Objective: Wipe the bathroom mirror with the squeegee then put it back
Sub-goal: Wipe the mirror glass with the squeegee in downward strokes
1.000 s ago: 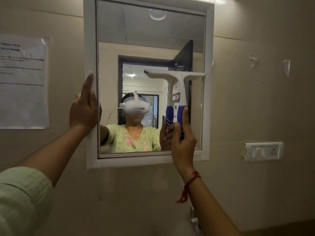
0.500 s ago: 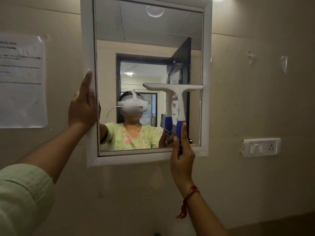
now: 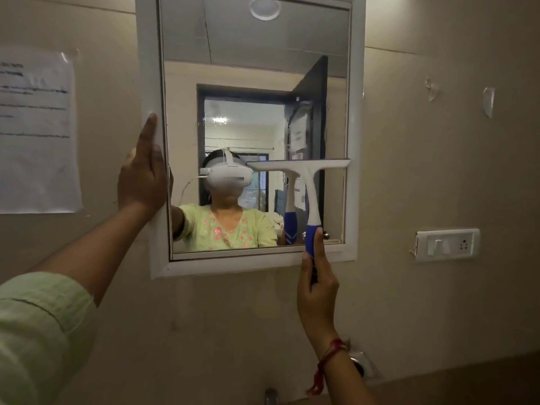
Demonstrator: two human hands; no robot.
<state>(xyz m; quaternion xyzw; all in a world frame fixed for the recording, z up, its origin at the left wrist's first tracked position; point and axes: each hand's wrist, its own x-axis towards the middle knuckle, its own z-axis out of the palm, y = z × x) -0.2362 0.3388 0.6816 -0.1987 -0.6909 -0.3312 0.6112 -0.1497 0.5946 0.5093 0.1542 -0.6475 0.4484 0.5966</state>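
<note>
Low squeegee (image 3: 308, 185) at right edge of mirror (image 3: 233, 54)

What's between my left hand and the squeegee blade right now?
Head view: between the left hand and the squeegee lies only bare mirror glass, carrying reflections.

Pale green sleeve (image 3: 38, 331) on left arm; red thread bracelet (image 3: 327, 361), perhaps knotted, on right wrist.

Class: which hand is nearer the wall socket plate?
Right. The right hand grips the squeegee, left of the socket plate; the left hand rests on the mirror frame's left side.
</note>
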